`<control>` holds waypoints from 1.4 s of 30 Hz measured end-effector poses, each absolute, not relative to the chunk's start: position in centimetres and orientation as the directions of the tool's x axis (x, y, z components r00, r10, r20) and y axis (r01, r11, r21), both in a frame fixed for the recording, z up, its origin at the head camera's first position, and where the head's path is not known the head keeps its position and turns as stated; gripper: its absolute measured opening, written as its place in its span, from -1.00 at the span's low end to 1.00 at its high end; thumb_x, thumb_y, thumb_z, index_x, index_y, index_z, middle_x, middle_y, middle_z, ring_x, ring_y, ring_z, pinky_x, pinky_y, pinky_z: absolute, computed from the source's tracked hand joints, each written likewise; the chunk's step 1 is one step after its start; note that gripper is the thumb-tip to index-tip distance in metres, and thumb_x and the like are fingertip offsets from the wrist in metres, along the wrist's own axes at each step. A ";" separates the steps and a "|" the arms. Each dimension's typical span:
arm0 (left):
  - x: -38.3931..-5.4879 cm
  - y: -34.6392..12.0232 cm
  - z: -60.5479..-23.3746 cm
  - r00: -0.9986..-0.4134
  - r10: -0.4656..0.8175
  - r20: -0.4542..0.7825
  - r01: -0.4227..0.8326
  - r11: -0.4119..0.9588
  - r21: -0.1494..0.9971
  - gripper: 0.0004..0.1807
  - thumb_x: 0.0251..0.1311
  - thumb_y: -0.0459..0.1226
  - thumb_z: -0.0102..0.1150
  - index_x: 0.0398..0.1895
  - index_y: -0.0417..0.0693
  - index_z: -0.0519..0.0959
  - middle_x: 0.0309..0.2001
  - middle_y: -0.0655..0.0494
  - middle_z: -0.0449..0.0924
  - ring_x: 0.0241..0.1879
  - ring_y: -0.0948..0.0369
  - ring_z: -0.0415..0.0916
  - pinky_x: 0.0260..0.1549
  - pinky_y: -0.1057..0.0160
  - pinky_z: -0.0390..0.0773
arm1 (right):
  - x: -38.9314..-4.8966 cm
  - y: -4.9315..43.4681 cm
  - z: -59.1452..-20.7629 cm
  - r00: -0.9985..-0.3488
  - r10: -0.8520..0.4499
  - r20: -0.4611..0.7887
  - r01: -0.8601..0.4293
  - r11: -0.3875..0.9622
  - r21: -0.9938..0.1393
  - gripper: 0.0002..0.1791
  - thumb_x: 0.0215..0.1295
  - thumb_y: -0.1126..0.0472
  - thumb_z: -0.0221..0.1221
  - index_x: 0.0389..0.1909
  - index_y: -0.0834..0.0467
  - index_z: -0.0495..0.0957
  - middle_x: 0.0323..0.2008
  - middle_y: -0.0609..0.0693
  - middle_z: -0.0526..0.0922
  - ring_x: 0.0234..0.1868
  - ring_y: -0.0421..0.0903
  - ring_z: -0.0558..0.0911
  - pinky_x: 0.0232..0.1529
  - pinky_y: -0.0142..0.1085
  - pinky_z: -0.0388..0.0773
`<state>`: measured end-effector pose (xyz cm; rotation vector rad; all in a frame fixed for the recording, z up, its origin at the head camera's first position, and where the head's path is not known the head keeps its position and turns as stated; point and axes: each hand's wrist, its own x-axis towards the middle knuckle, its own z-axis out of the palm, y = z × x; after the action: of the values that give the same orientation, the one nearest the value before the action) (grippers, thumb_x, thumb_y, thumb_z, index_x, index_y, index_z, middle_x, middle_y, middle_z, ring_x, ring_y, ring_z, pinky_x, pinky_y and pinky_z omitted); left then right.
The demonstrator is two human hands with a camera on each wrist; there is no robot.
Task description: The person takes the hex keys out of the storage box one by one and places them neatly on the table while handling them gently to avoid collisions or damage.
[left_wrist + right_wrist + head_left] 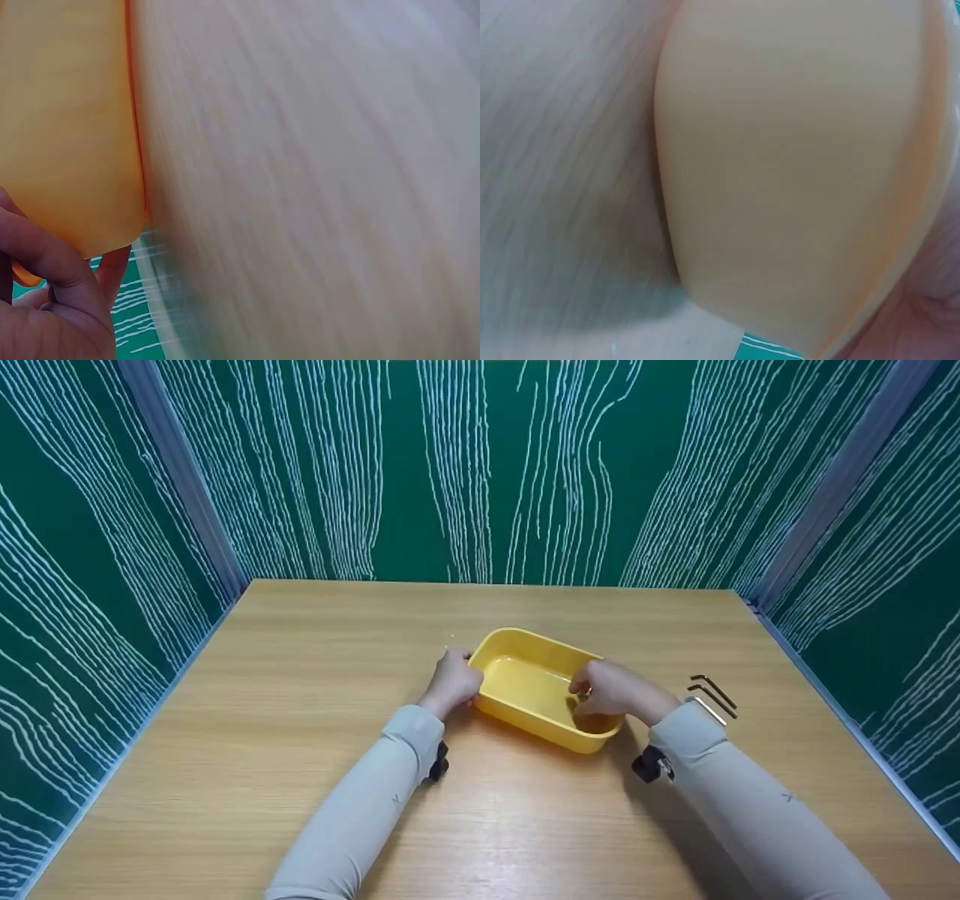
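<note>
A yellow rectangular plastic bin (529,690) sits at an angle on the wooden table. My left hand (455,679) grips its left end, fingers curled around the rim; in the left wrist view the hand (56,300) is at the bin's corner (75,135). Over the right end reaches my right hand (615,688), its curled fingers and thumb down inside the bin. A small dark and shiny bit shows by those fingertips, and I cannot tell whether they hold it. In the right wrist view the bin's outer wall (787,165) covers most of the hand.
Three L-shaped hex keys (712,694) lie side by side on the table, right of the bin, the nearest partly behind the right sleeve (694,739). Green panels with white wavy lines (450,472) wall in the table (300,675) at the back and sides.
</note>
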<state>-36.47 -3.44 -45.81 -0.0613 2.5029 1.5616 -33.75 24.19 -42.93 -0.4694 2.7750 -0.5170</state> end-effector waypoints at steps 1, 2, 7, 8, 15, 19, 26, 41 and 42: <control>-36.5 -3.4 -45.8 -0.980 0.065 -0.187 -0.140 0.445 0.884 -0.42 0.39 -0.48 0.00 0.47 -0.16 0.52 -0.55 0.08 0.50 -0.75 0.27 0.34 -0.77 0.39 0.41 | -33.7 24.1 -43.0 -0.910 -0.358 -0.209 -0.257 0.883 -0.393 -0.61 0.31 0.27 0.49 0.14 0.25 0.76 -0.06 0.15 0.77 -0.15 0.04 0.68 0.11 -0.04 0.80; -36.5 -3.4 -45.7 -0.980 0.064 -0.190 -0.142 0.447 0.883 -0.41 0.39 -0.48 0.00 0.48 -0.16 0.51 -0.54 0.07 0.50 -0.75 0.27 0.34 -0.77 0.39 0.42 | -33.7 24.0 -43.0 -0.910 -0.360 -0.204 -0.259 0.880 -0.398 -0.62 0.31 0.28 0.48 0.13 0.25 0.76 -0.06 0.15 0.77 -0.15 0.04 0.68 0.11 -0.04 0.80; -36.4 -3.4 -45.7 -0.980 0.064 -0.189 -0.141 0.448 0.883 -0.39 0.37 -0.49 0.01 0.51 -0.15 0.49 -0.55 0.07 0.50 -0.75 0.26 0.34 -0.76 0.39 0.43 | -33.6 23.7 -43.4 -0.902 -0.397 -0.169 -0.298 0.856 -0.423 -0.66 0.32 0.30 0.46 0.11 0.20 0.79 -0.04 0.14 0.81 -0.12 0.03 0.70 0.14 -0.03 0.80; -36.4 -3.4 -45.7 -0.981 0.065 -0.184 -0.137 0.446 0.884 -0.39 0.37 -0.49 0.01 0.50 -0.15 0.50 -0.56 0.07 0.49 -0.75 0.26 0.33 -0.76 0.39 0.43 | -33.6 23.6 -43.4 -0.897 -0.411 -0.161 -0.312 0.849 -0.426 -0.67 0.33 0.31 0.46 0.10 0.20 0.80 -0.04 0.13 0.82 -0.11 0.03 0.71 0.15 -0.02 0.80; -36.4 -3.5 -45.8 -0.984 0.073 -0.160 -0.113 0.430 0.896 -0.41 0.37 -0.49 0.00 0.47 -0.16 0.53 -0.56 0.08 0.49 -0.77 0.27 0.32 -0.78 0.40 0.40 | -33.6 23.0 -43.7 -0.875 -0.464 -0.138 -0.360 0.813 -0.458 -0.70 0.35 0.30 0.46 0.09 0.14 0.81 -0.06 0.07 0.84 -0.11 -0.01 0.73 0.17 -0.03 0.79; -36.3 -3.6 -45.9 -0.986 0.078 -0.150 -0.104 0.419 0.902 -0.40 0.34 -0.51 -0.02 0.45 -0.17 0.54 -0.60 0.09 0.48 -0.78 0.29 0.31 -0.80 0.41 0.38 | -33.6 22.8 -43.8 -0.859 -0.499 -0.113 -0.397 0.790 -0.467 -0.73 0.37 0.30 0.45 0.06 0.16 0.82 -0.08 0.07 0.85 -0.10 -0.01 0.74 0.17 -0.02 0.79; -36.4 -3.6 -45.8 -0.988 0.076 -0.134 -0.089 0.423 0.902 -0.39 0.27 -0.53 -0.06 0.39 -0.19 0.60 -0.70 0.13 0.44 -0.81 0.31 0.31 -0.83 0.41 0.35 | -33.9 23.0 -43.8 -0.871 -0.481 -0.100 -0.395 0.807 -0.438 -0.75 0.32 0.35 0.46 0.00 0.21 0.82 -0.16 0.08 0.83 -0.18 -0.02 0.70 0.11 -0.03 0.80; -36.2 -3.3 -45.5 -0.985 0.055 -0.161 -0.121 0.442 0.889 -0.43 0.34 -0.50 0.00 0.42 -0.19 0.56 -0.59 0.10 0.48 -0.79 0.30 0.31 -0.81 0.43 0.37 | -34.5 23.2 -43.7 -0.886 -0.414 -0.207 -0.283 0.839 -0.464 -0.78 0.32 0.38 0.47 -0.05 0.13 0.82 -0.21 0.03 0.78 -0.25 -0.04 0.66 0.00 -0.15 0.80; -36.2 -3.3 -45.5 -0.985 0.056 -0.163 -0.122 0.443 0.888 -0.42 0.34 -0.50 0.00 0.43 -0.19 0.55 -0.60 0.10 0.47 -0.79 0.30 0.31 -0.81 0.42 0.37 | -34.5 23.2 -43.7 -0.886 -0.412 -0.211 -0.279 0.839 -0.467 -0.78 0.31 0.38 0.47 -0.06 0.12 0.82 -0.22 0.02 0.78 -0.25 -0.04 0.66 -0.01 -0.16 0.80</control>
<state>-36.20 -3.32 -45.48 -0.0589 2.5214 1.5735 -34.53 23.20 -43.67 -0.5231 2.7146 -0.6220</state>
